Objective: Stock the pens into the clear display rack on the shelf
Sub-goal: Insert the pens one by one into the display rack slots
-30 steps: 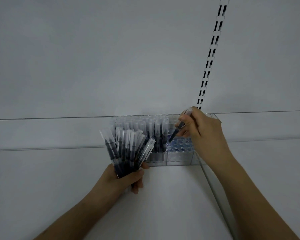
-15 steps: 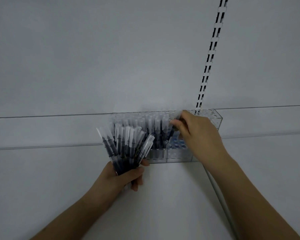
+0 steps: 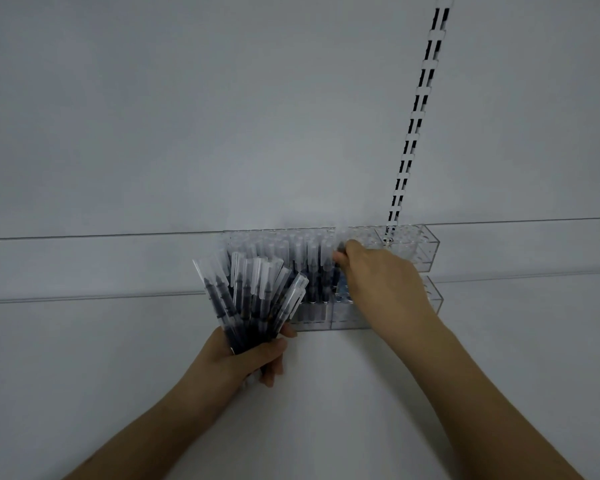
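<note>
From the head view, we take the clear display rack (image 3: 409,249) as our landmark; it sits on the white shelf (image 3: 326,393) against the back wall, just below the foot of the slotted upright (image 3: 417,112).

Left of the rack's middle, and partly in front of it, our left hand (image 3: 248,358) grips a fanned bundle of pens (image 3: 250,299). The fingers curl round the lower ends while the clear caps spread upward. We judge the fan is held that way so single pens can be picked off easily, and kept close to the rack so each reach is short.

Inside the rack's left part, capped pens already stand upright in rows (image 3: 305,258). The right part shows only bare holes, so we judge the stocking is somewhat past halfway, filling from left to right.

At the rack's middle, right beside the last standing row, our right hand (image 3: 378,282) reaches in with fingers bent, fingertips (image 3: 342,258) at a pen top. It seems to pinch a pen it is seating, but the hand covers the barrel, so we cannot tell for sure whether it holds or merely touches. The hand comes over the front wall from above, likely because the holes only take a pen dropped straight down.
</note>
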{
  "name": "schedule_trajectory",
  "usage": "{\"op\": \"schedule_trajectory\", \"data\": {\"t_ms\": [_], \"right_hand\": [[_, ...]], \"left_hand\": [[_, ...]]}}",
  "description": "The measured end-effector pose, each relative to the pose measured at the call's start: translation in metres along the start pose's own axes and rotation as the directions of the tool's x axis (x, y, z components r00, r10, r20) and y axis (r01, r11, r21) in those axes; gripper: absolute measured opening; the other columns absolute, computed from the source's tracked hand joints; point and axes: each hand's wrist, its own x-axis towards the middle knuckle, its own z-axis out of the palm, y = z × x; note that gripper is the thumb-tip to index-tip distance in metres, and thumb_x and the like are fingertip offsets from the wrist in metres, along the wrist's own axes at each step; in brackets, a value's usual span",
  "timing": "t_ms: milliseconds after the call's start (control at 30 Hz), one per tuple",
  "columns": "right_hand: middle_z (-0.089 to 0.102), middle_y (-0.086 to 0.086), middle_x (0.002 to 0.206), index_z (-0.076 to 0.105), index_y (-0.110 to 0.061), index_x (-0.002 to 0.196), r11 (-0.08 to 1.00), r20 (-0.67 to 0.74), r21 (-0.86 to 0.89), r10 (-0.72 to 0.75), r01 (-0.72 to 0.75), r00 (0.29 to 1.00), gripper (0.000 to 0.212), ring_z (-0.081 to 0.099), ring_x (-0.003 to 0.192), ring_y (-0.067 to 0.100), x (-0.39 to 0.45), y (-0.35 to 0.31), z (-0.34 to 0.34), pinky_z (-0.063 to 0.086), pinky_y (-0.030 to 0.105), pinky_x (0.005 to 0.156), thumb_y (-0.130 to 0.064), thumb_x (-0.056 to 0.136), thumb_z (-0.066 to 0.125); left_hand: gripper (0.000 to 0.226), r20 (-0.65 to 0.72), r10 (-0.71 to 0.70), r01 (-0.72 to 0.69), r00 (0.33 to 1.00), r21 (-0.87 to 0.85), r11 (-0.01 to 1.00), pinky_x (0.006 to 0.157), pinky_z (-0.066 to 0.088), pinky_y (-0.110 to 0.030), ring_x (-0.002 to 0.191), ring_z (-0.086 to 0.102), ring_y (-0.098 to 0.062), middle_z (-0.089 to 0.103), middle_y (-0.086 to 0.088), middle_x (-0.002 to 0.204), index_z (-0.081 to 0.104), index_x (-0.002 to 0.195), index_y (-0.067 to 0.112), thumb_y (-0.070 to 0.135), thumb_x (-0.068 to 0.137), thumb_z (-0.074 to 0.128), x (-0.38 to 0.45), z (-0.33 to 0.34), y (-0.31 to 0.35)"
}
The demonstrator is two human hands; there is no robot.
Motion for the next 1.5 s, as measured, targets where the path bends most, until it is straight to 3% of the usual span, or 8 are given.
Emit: {"op": "schedule_trajectory", "data": {"t_ms": [333,533,633,700,867,1133,1367,1500], "right_hand": [[0.067,0.004,0.089,0.052,-0.01,0.115,0.995,0.048,-0.09,0.056,-0.051,0.997,0.016,0.046,0.06,0.019,-0.003,-0.002,0.001,0.016,0.028,0.044,-0.013,0.102,0.045],[0.023,-0.005,0.035,0.046,-0.011,0.046,0.993,-0.249,-0.122,-0.022,-0.008,0.968,0.051,-0.006,0.044,0.005,-0.006,-0.011,0.018,-0.008,0.013,0.059,0.016,0.018,0.078],[0.013,-0.009,0.046,0.038,-0.019,0.056,0.97,-0.04,-0.23,0.074,-0.081,0.996,0.052,0.005,0.04,0.008,-0.005,-0.011,0.004,0.0,0.018,0.047,-0.012,0.055,0.09],[0.039,-0.006,0.055,0.049,-0.02,0.069,0.991,0.056,-0.107,0.087,-0.08,0.995,0.036,0.042,0.05,0.015,-0.003,0.005,-0.001,0.027,0.024,0.047,-0.044,0.095,0.059],[0.058,-0.009,0.052,0.064,-0.021,0.066,0.83,0.096,0.556,-0.107,0.035,0.99,0.049,0.052,0.048,0.005,-0.016,0.007,-0.032,0.038,0.019,0.051,-0.066,0.084,0.053],[0.067,-0.022,0.059,0.073,-0.018,0.077,0.618,0.092,0.783,-0.228,0.071,0.969,0.027,0.063,0.046,0.002,-0.022,-0.022,-0.007,0.043,0.01,0.049,-0.042,0.088,0.066],[0.073,0.009,0.08,0.061,-0.006,0.086,0.178,-0.03,0.984,0.15,0.003,0.988,0.03,0.069,0.056,0.026,-0.014,0.004,-0.024,0.039,0.027,0.039,-0.029,0.099,0.047],[0.068,0.004,0.074,0.057,-0.004,0.087,0.375,-0.22,0.924,0.367,0.073,0.904,0.03,0.065,0.053,0.021,-0.011,0.028,-0.026,0.047,0.031,0.046,-0.026,0.104,0.045]], "left_hand": [[0.007,0.02,-0.004,0.003,1.0,0.026,1.0,0.05,0.043,-0.019,0.054,0.053,-0.02,0.058,-0.012,0.061,0.071,0.087,0.013,0.016,0.083,0.067,-0.001,0.0,0.0],[0.008,0.013,-0.006,0.006,1.0,0.006,1.0,0.05,0.044,-0.019,0.054,0.052,-0.021,0.057,-0.013,0.061,0.071,0.089,0.01,0.014,0.082,0.069,-0.002,0.001,0.002],[0.007,0.02,-0.004,0.003,1.0,0.025,1.0,0.052,0.044,-0.019,0.054,0.053,-0.021,0.058,-0.012,0.061,0.071,0.089,0.013,0.017,0.083,0.068,-0.001,0.0,0.003],[0.006,0.012,-0.004,0.004,1.0,0.017,1.0,0.052,0.044,-0.019,0.054,0.052,-0.021,0.058,-0.011,0.061,0.071,0.088,0.013,0.017,0.084,0.068,-0.002,0.0,0.003],[0.006,0.006,0.008,-0.008,1.0,0.078,0.997,0.056,0.046,-0.025,0.056,0.055,-0.02,0.06,-0.008,0.062,0.071,0.088,0.016,0.021,0.086,0.068,-0.002,-0.001,0.003],[0.024,-0.018,-0.01,0.013,1.0,0.19,0.982,0.054,0.046,-0.02,0.056,0.062,-0.019,0.068,-0.011,0.065,0.068,0.071,0.017,0.033,0.087,0.061,0.003,0.003,0.002],[0.019,-0.025,-0.042,0.044,0.999,0.117,0.992,0.055,0.047,-0.021,0.055,0.058,-0.02,0.064,-0.008,0.064,0.07,0.088,0.013,0.029,0.086,0.059,0.001,0.003,0.002],[0.011,-0.018,-0.022,0.025,1.0,0.2,0.98,0.053,0.045,-0.022,0.051,0.053,-0.018,0.057,-0.002,0.059,0.068,0.087,0.022,0.028,0.088,0.059,0.0,0.002,0.001]]}}
